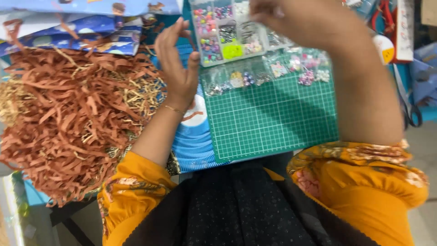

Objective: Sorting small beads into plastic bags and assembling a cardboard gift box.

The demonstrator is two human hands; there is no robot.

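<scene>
**Craft desk, hands over bead box**

Green cutting mat (273, 118) near you, clear bead organizer (227, 32) at its far edge. Your left hand (177, 64) is open, empty, beside the box. Right hand (296, 18) blurred above it; grip unclear. Brown paper shred (68, 114) left.

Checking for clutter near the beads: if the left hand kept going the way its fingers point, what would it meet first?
Probably the clear bead box: the left hand points up and slightly right beside its edge. Depth is unclear, so it might pass alongside.
</scene>
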